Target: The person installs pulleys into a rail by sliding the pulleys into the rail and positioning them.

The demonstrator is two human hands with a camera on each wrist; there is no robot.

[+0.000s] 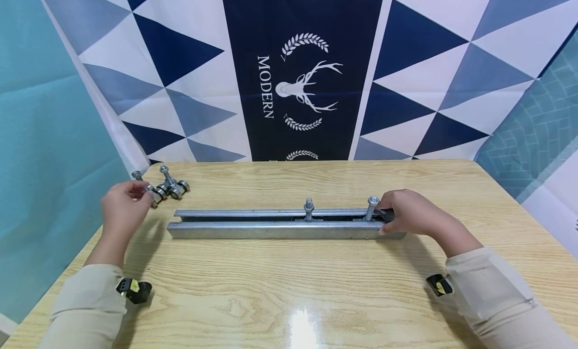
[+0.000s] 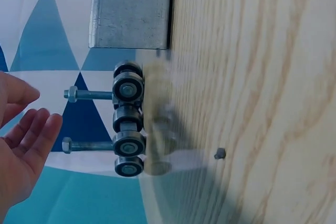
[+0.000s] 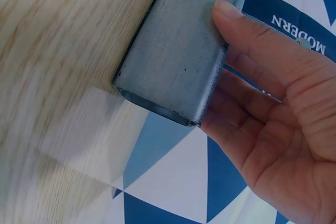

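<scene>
A metal C-shaped track (image 1: 271,232) lies across the table, slot upward. My right hand (image 1: 408,213) grips its right end, thumb (image 3: 228,17) on the front wall and fingers over the far side. Two bolts, a nearer-centre one (image 1: 309,211) and a right one (image 1: 371,208), stand up from the slot; their lower parts are hidden inside. At the back left, two roller trolleys with bearing wheels (image 2: 128,86) and upright bolts (image 2: 89,146) stand side by side. My left hand (image 1: 124,206) is beside them, fingers loosely bent, apart from the bolts in the left wrist view.
The wooden table (image 1: 253,288) reaches a patterned cloth (image 1: 302,88) at the back. A teal cloth (image 1: 54,138) hangs along the left side. A small dark speck (image 2: 220,153) lies on the tabletop near the trolleys.
</scene>
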